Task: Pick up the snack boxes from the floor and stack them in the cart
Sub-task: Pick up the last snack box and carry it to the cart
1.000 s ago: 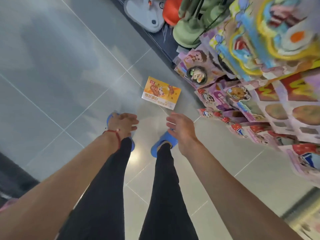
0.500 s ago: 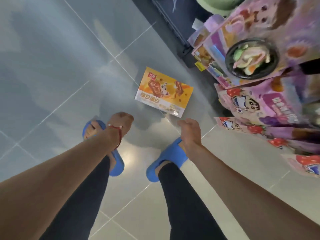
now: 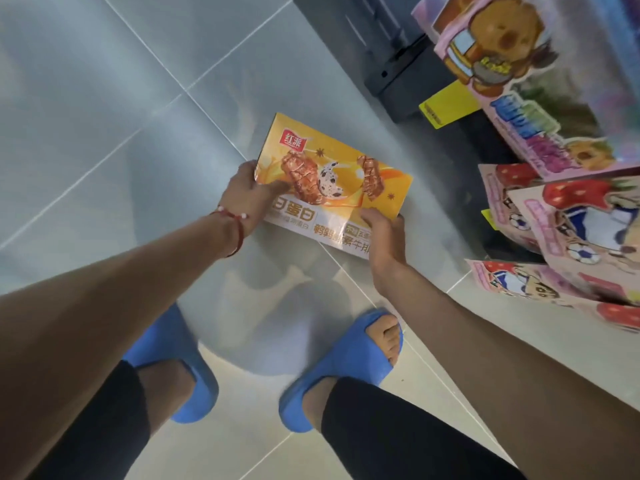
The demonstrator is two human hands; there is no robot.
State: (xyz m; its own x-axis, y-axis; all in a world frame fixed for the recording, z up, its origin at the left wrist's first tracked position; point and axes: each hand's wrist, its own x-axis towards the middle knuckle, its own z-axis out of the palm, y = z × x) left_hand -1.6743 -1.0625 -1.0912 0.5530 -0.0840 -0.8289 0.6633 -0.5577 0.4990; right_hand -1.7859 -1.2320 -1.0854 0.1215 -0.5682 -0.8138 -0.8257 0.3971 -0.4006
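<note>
Flat orange cardboard snack box (image 3: 332,181) on grey tiled floor (image 3: 104,133); left hand (image 3: 247,199) grips its left edge, right hand (image 3: 382,233) apparently grasps its near edge.

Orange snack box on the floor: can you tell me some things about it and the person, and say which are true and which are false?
1. The left hand and the right hand both grip the orange snack box. True.
2. The person is barefoot. False: blue slippers are on both feet.
3. A red string bracelet is on the left wrist. True.
4. The box already sits inside a cart. False: it is down at the tiled floor, between the two hands.
</note>
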